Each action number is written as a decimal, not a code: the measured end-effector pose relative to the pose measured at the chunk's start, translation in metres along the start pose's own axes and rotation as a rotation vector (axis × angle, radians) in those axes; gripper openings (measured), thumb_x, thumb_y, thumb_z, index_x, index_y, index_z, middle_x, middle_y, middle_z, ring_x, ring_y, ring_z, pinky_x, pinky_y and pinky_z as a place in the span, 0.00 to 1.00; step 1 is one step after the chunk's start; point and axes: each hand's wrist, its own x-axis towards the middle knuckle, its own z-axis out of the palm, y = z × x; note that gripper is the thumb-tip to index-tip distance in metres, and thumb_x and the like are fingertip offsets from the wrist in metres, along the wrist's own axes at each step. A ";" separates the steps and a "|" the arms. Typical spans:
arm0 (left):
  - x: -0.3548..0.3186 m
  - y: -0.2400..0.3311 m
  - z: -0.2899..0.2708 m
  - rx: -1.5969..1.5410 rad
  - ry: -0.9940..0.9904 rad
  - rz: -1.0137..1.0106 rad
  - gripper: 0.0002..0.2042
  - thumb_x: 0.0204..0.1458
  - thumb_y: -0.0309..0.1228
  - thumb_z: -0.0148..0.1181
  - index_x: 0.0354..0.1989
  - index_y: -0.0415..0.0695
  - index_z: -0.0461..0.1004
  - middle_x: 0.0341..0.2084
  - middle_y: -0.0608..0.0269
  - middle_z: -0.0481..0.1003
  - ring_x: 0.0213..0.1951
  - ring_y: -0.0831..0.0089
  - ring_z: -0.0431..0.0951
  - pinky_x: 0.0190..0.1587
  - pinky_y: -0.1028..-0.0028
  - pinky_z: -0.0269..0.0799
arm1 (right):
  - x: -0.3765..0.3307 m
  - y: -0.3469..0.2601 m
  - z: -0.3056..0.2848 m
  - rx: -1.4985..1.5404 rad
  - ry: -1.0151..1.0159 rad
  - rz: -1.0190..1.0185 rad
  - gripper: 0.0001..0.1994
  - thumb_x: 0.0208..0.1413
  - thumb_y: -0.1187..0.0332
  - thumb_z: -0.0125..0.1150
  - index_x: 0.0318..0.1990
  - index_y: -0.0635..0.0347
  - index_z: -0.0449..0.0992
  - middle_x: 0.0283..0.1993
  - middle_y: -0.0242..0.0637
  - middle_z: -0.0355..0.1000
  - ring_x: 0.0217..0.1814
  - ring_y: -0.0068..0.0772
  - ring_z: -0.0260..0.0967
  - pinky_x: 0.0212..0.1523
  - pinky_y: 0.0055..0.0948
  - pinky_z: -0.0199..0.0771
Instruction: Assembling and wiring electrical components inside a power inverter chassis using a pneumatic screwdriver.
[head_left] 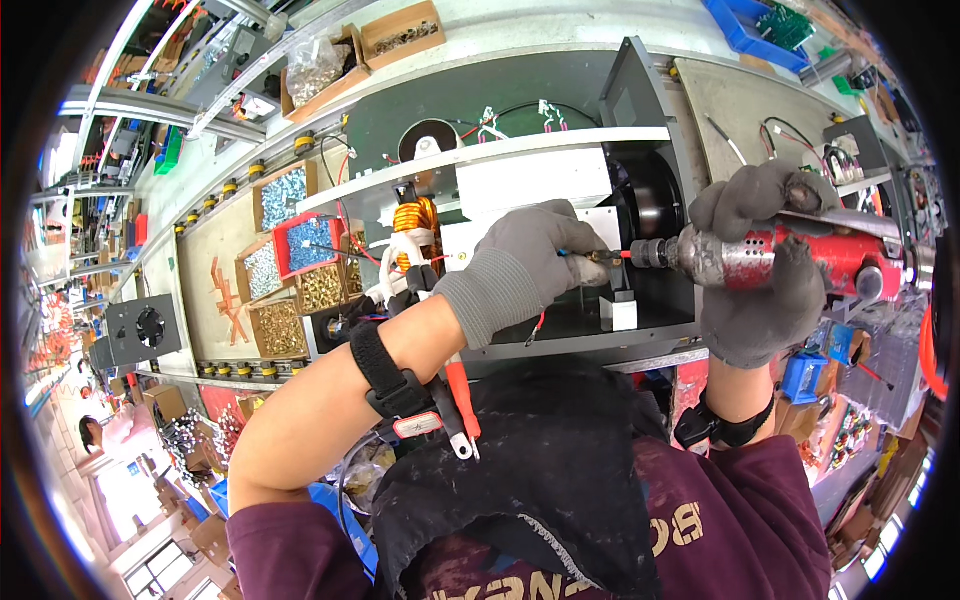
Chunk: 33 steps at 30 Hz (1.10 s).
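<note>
One left hand (535, 262), grey-gloved, reaches over an open dark metal case (645, 338); fingertips drawn narrow around a small piece (603, 257), its exact kind too small to tell. Right hand (757, 325), likewise gloved, is closed around a red power tool (850, 272), fingers wrapping from the far side. The tool lies nearly level, body right of the case, grey nose pointing left over the case's right end, just beside the left fingertips. Within the case: black round fan (657, 195) at the right, white block (535, 178) on the far side of the left hand, copper-coloured coil (415, 225) to the left. Red cable (461, 392) hangs on the near side, by the left forearm, a black one alongside. Left of the case, blue small parts (284, 200) sit in a tray on the far side, brass-coloured small parts (321, 288) nearer. Farther left stands a dark fan box (125, 338).
</note>
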 end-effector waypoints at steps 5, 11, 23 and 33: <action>0.001 0.005 0.001 0.020 0.044 -0.001 0.14 0.39 0.33 0.67 0.35 0.41 0.78 0.31 0.57 0.74 0.35 0.64 0.74 0.42 0.71 0.68 | 0.003 0.000 -0.008 0.092 0.044 -0.021 0.17 0.49 0.62 0.58 0.44 0.57 0.66 0.33 0.32 0.60 0.27 0.26 0.52 0.27 0.28 0.55; 0.003 0.013 -0.002 0.079 0.057 0.011 0.14 0.41 0.34 0.66 0.37 0.42 0.78 0.33 0.56 0.74 0.36 0.63 0.74 0.43 0.70 0.68 | 0.008 -0.001 -0.015 0.063 -0.044 -0.106 0.17 0.48 0.62 0.58 0.45 0.56 0.66 0.34 0.32 0.60 0.29 0.26 0.53 0.28 0.27 0.55; 0.003 0.007 -0.014 -0.324 0.242 -0.300 0.14 0.48 0.23 0.59 0.45 0.37 0.71 0.31 0.57 0.74 0.24 0.83 0.70 0.25 0.83 0.67 | 0.003 -0.012 -0.033 -0.061 0.098 -0.113 0.17 0.49 0.60 0.58 0.42 0.60 0.66 0.35 0.34 0.62 0.32 0.29 0.56 0.31 0.30 0.61; 0.012 -0.014 0.001 0.002 0.453 -0.338 0.12 0.42 0.27 0.64 0.36 0.43 0.73 0.34 0.55 0.74 0.38 0.64 0.74 0.42 0.71 0.69 | -0.007 0.022 -0.044 -0.060 0.007 -0.067 0.16 0.49 0.70 0.55 0.46 0.62 0.64 0.37 0.43 0.67 0.37 0.36 0.69 0.43 0.44 0.73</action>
